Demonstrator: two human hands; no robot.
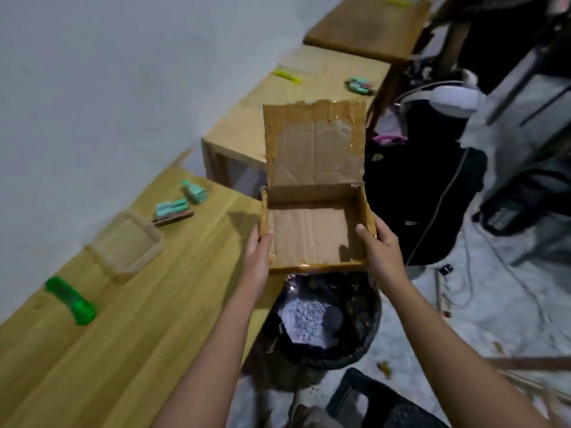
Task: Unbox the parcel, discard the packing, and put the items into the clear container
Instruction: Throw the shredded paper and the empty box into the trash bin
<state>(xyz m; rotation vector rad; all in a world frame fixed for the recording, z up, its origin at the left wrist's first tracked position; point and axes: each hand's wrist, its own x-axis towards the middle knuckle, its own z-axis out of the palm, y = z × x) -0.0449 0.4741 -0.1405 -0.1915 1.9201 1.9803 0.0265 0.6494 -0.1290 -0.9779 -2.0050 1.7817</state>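
An empty open box is held over a bin of white packing, clamped by left grip and right grip. The clear container on the desk looks empty.

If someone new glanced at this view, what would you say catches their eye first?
First, the empty cardboard box, lid flap up, held at centre by the left hand and right hand, directly above a black waste bin with white packing inside. Next, on the wooden table to the left, a bright green item lies near an empty clear container.
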